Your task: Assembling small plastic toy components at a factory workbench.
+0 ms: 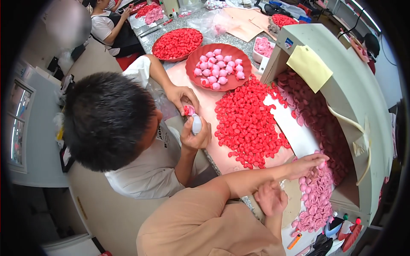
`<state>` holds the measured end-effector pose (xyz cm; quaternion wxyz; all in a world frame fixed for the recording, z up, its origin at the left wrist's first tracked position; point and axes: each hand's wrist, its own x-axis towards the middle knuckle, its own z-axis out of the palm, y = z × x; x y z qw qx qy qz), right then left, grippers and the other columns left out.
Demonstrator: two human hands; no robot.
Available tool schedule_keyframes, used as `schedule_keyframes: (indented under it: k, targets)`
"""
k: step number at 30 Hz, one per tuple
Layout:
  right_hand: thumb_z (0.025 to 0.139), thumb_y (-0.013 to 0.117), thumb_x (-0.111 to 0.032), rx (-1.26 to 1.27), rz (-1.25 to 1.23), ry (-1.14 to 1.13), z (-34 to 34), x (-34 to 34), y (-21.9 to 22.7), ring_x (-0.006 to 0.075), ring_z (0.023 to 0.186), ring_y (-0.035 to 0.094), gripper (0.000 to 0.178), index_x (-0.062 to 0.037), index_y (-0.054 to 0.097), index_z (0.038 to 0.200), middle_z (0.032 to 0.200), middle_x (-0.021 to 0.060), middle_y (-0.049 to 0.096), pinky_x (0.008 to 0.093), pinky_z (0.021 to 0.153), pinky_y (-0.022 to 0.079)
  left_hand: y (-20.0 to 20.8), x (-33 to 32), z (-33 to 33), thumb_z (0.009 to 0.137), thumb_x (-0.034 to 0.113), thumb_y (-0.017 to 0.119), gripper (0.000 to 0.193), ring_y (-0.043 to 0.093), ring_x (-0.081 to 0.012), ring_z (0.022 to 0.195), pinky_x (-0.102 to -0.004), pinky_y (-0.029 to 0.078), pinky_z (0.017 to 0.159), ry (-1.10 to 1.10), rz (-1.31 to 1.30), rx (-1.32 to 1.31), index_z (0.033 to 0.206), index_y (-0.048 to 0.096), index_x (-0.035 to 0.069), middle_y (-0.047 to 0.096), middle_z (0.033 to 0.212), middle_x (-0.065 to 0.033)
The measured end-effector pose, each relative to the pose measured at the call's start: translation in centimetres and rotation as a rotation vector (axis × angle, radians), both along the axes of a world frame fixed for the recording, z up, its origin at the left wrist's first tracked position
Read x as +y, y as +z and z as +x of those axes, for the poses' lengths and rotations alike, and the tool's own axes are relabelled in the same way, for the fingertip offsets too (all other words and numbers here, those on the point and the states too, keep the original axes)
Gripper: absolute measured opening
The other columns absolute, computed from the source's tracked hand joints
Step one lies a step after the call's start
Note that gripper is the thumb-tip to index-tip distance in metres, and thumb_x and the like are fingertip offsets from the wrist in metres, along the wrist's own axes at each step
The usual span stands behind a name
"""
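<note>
My left hand (308, 165) reaches across to the right, over the edge of a heap of soft pink pieces (318, 200). Its fingertips are pinched on a small pink piece (322, 164). Lower and closer to me, my right hand (272, 199) hovers beside the heap with loosely curled fingers, and nothing shows in it. Left of the heap lies a big pile of small red rounded pieces (247, 123). Behind that pile, a red scalloped plate (194, 59) holds several round pink pieces with small tips.
A co-worker on my left holds a white bottle (196, 124) and a small pink-and-red piece (188, 111). Along the right stands a pale machine housing (363, 98) with dark red pieces under it. An orange cutter (294, 241) lies near the front. Another red plate (156, 49) stands farther back.
</note>
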<state>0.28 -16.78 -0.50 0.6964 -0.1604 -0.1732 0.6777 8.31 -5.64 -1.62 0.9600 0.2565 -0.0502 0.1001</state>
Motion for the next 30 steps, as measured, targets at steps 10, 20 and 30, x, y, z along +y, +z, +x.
schedule_keyframes:
  k: [10,20,30]
  targets:
    - [0.086,0.054,-0.034,-0.167,-0.17,-0.226,-2.4,-6.4,-0.6,0.0214,0.083,0.052,0.04,-0.003,0.052,0.111,0.095,0.0098,0.056,0.036,0.074,0.041,2.1,-1.5,-5.8,0.09,0.029,0.057,0.038,0.053,-0.008,0.074,-0.0247,0.046,0.065,0.038,-0.105,-0.059,0.123,0.046,0.013,0.052,0.089,0.0038]
    - [0.089,0.05,-0.031,-0.197,-0.203,-0.273,-3.2,-6.0,-1.4,0.0153,0.082,0.051,0.036,-0.0048,0.054,0.114,0.095,0.0049,0.055,0.029,0.072,0.043,0.7,-2.6,-11.0,0.087,0.027,0.061,0.038,0.054,-0.0077,0.081,-0.026,0.047,0.07,0.05,-0.23,-0.07,0.121,0.048,0.015,0.057,0.095,0.0038]
    - [0.09,0.05,-0.032,-0.146,-0.25,-0.307,-3.9,-5.8,-1.0,0.0145,0.082,0.05,0.036,-0.0047,0.054,0.113,0.094,0.0048,0.054,0.0283,0.072,0.042,-0.9,-3.0,-15.1,0.087,0.031,0.061,0.05,0.052,-0.0096,0.079,-0.0277,0.048,0.071,-0.023,-0.24,-0.036,0.13,0.04,0.017,0.052,0.096,0.0017]
